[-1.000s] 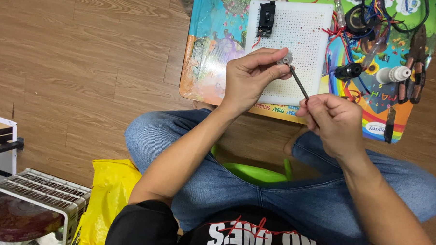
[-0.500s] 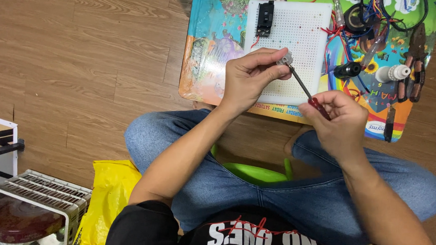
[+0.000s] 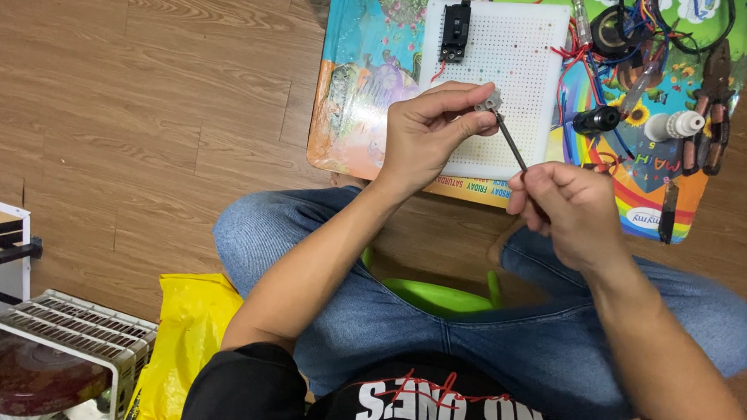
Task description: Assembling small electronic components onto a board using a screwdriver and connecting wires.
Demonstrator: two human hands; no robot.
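My left hand (image 3: 427,133) pinches a small grey metal part (image 3: 489,101) between thumb and fingertips, above the near edge of a white perforated board (image 3: 524,64). My right hand (image 3: 566,211) grips a screwdriver (image 3: 510,141); its thin dark shaft runs up and left, with the tip set against the grey part. The screwdriver's handle is mostly hidden inside my fist. Both hands hover over my lap, in front of a colourful picture board (image 3: 361,103) lying on the wooden floor.
A black servo (image 3: 455,31) sits on the white board. To the right lie tangled red, blue and black wires (image 3: 624,27), a white plug (image 3: 673,126), pliers (image 3: 716,107) and a black tool (image 3: 667,213). A yellow bag (image 3: 183,341) and wire rack (image 3: 64,345) are at lower left.
My right hand has closed further over the screwdriver handle, hiding its red part. My left hand still holds the grey part in the same place.
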